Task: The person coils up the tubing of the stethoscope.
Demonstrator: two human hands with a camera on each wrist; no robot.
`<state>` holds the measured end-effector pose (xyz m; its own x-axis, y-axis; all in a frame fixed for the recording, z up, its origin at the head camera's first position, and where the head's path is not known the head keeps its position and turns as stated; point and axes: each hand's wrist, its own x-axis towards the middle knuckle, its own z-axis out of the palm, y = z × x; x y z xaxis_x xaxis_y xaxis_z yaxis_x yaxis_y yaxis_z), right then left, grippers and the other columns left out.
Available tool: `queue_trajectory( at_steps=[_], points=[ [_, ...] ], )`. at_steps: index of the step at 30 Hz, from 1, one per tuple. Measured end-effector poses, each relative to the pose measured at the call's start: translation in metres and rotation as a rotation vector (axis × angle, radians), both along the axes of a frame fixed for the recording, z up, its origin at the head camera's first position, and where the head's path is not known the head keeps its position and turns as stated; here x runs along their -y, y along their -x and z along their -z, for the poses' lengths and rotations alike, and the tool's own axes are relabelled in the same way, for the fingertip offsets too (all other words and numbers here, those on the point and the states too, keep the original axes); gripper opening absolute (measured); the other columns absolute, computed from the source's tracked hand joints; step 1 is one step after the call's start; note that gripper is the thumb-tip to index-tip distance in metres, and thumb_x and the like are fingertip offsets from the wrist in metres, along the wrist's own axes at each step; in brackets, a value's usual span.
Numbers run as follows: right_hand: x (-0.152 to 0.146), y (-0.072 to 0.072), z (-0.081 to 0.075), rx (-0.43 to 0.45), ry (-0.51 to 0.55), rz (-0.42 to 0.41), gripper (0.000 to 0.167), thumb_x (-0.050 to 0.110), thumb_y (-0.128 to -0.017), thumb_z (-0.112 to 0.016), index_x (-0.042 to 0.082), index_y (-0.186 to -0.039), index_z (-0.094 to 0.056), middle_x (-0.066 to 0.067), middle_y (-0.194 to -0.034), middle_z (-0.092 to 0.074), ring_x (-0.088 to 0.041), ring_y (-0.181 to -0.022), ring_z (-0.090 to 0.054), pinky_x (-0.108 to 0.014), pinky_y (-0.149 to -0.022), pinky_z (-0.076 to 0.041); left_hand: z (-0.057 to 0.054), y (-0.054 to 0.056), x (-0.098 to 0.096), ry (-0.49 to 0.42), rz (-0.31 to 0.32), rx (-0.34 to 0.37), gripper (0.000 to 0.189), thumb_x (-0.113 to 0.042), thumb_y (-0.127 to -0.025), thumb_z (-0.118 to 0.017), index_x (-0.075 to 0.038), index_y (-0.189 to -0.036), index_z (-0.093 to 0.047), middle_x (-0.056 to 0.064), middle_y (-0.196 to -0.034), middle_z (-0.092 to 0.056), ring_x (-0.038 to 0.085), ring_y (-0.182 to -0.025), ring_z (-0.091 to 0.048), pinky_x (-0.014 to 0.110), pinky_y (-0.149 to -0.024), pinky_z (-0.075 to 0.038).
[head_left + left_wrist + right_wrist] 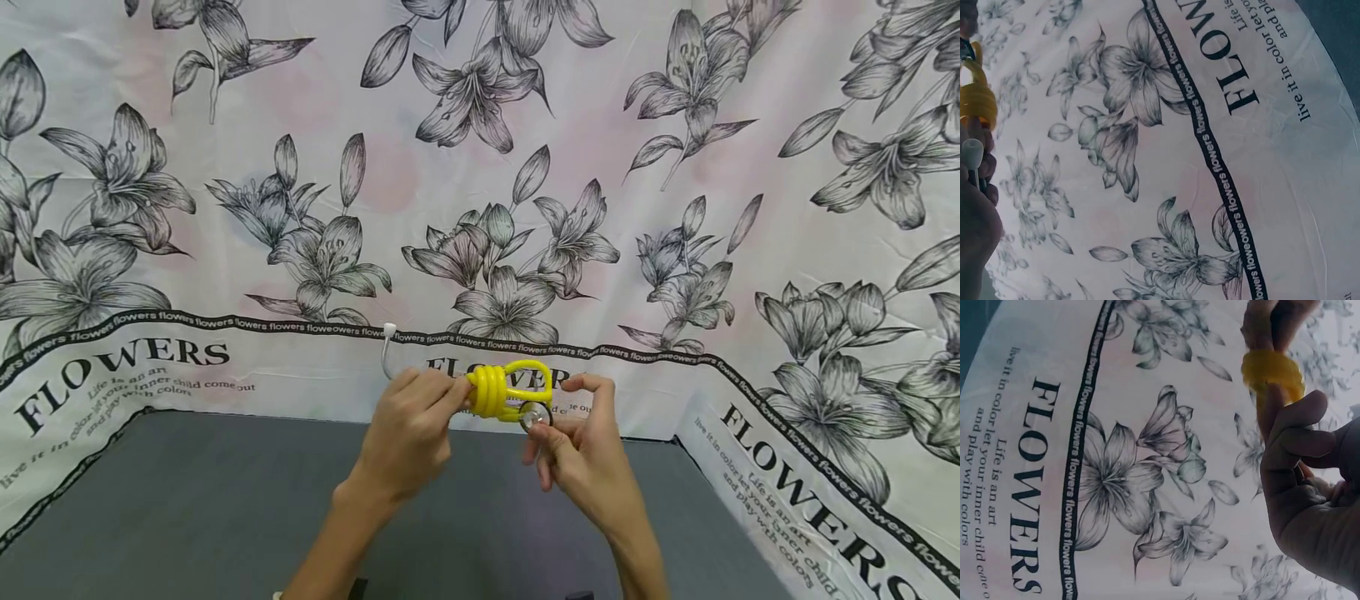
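Note:
A stethoscope (491,392) with yellow tubing is held up in the air between both hands, its tubing wound into a tight coil with a loop sticking out to the right. My left hand (412,425) grips the stethoscope at the coil's left end. Above that hand a curved metal ear tube ends in a white ear tip (389,328), also seen in the left wrist view as an ear tip (971,151) beside the fingers. My right hand (592,458) pinches the round chestpiece (536,413) with the thumb, its index finger raised and bent near the loop.
A dark grey tabletop (247,508) lies below the hands. Behind it hangs a white cloth (390,175) printed with lilies and lettering, which also wraps along the left and right sides. Two small dark objects show at the bottom edge of the head view.

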<state>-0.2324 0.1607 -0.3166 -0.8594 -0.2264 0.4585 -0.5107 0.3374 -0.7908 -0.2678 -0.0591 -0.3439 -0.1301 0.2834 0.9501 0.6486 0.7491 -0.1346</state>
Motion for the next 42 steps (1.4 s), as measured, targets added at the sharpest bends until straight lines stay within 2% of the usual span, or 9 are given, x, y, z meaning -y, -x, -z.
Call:
queue_trajectory(
  at_steps=[3, 6, 9, 13, 16, 24, 32, 36, 42],
  points=[
    [-0.008, 0.008, 0.004, -0.059, -0.006, -0.066, 0.049, -0.007, -0.102, -0.056, -0.003, -0.145, -0.035, -0.023, -0.084, -0.071, -0.013, -0.059, -0.063, -0.028, -0.053, -0.053, -0.003, -0.003, 0.005, -0.025, 0.028, -0.021, 0.019, 0.000, -0.081, -0.081, -0.001, -0.099, -0.078, 0.002, -0.078, -0.065, 0.016, -0.067, -0.052, 0.028, -0.065, -0.037],
    [-0.013, 0.013, 0.007, -0.117, -0.002, -0.155, 0.037, -0.002, -0.104, -0.055, -0.007, -0.140, -0.053, -0.024, -0.108, -0.072, -0.008, -0.086, -0.072, -0.027, -0.076, -0.062, -0.006, -0.006, 0.006, -0.027, 0.042, -0.019, 0.019, -0.001, -0.081, -0.081, -0.001, -0.100, -0.078, 0.002, -0.079, -0.066, 0.016, -0.066, -0.048, 0.027, -0.065, -0.035],
    [-0.014, 0.013, 0.009, -0.096, 0.069, -0.237, 0.035, 0.005, -0.106, -0.053, -0.012, -0.137, -0.056, -0.012, -0.124, -0.070, -0.006, -0.106, -0.072, -0.027, -0.095, -0.060, -0.007, -0.006, 0.006, -0.012, 0.045, -0.015, 0.019, -0.002, -0.081, -0.082, -0.001, -0.100, -0.078, 0.002, -0.080, -0.068, 0.016, -0.067, -0.049, 0.028, -0.065, -0.036],
    [-0.012, 0.011, 0.012, -0.072, 0.186, -0.256, 0.040, 0.004, -0.107, -0.052, -0.013, -0.143, -0.050, 0.004, -0.125, -0.070, -0.006, -0.103, -0.072, -0.022, -0.091, -0.059, -0.009, -0.006, 0.005, 0.019, 0.038, -0.002, 0.017, -0.003, -0.082, -0.083, -0.001, -0.099, -0.079, 0.003, -0.080, -0.070, 0.017, -0.071, -0.056, 0.027, -0.067, -0.041],
    [-0.013, 0.010, 0.012, -0.086, 0.220, -0.250, 0.040, 0.002, -0.106, -0.054, -0.012, -0.143, -0.050, 0.004, -0.123, -0.072, -0.007, -0.095, -0.071, -0.020, -0.083, -0.057, -0.009, -0.006, 0.003, 0.045, 0.039, 0.009, 0.016, -0.005, -0.082, -0.084, -0.003, -0.097, -0.079, 0.002, -0.081, -0.070, 0.017, -0.073, -0.060, 0.027, -0.068, -0.043],
    [-0.005, 0.004, 0.009, -0.117, 0.303, 0.004, 0.007, 0.001, -0.103, -0.059, -0.003, -0.109, -0.060, 0.005, -0.088, -0.068, -0.010, -0.063, -0.055, -0.022, -0.059, -0.047, -0.012, -0.010, -0.008, 0.111, 0.066, 0.024, 0.013, -0.005, -0.086, -0.082, -0.007, -0.098, -0.078, 0.000, -0.089, -0.074, 0.016, -0.080, -0.067, 0.025, -0.072, -0.046],
    [0.004, 0.008, 0.010, -0.416, 0.109, 0.100, 0.014, -0.011, -0.097, -0.062, -0.011, -0.110, -0.058, -0.013, -0.088, -0.066, -0.009, -0.060, -0.054, -0.023, -0.053, -0.049, -0.010, -0.009, -0.007, 0.064, 0.077, 0.061, 0.015, -0.003, -0.083, -0.084, -0.005, -0.096, -0.078, 0.002, -0.087, -0.074, 0.017, -0.080, -0.067, 0.026, -0.073, -0.049],
    [0.002, 0.007, 0.008, -0.342, 0.089, 0.102, 0.013, -0.014, -0.095, -0.063, -0.009, -0.107, -0.060, -0.019, -0.090, -0.068, -0.010, -0.060, -0.059, -0.024, -0.053, -0.052, -0.008, -0.007, -0.006, 0.084, 0.059, 0.066, 0.017, -0.001, -0.082, -0.084, -0.005, -0.097, -0.078, 0.001, -0.088, -0.074, 0.017, -0.081, -0.067, 0.026, -0.073, -0.048],
    [0.010, 0.006, 0.008, -0.192, 0.115, 0.270, 0.007, -0.006, -0.096, -0.067, -0.003, -0.096, -0.061, -0.015, -0.076, -0.067, -0.009, -0.054, -0.057, -0.024, -0.052, -0.050, -0.005, -0.007, -0.004, 0.127, 0.035, 0.043, 0.016, -0.003, -0.083, -0.082, -0.005, -0.099, -0.079, 0.002, -0.088, -0.075, 0.018, -0.082, -0.069, 0.028, -0.078, -0.051]
  ],
)
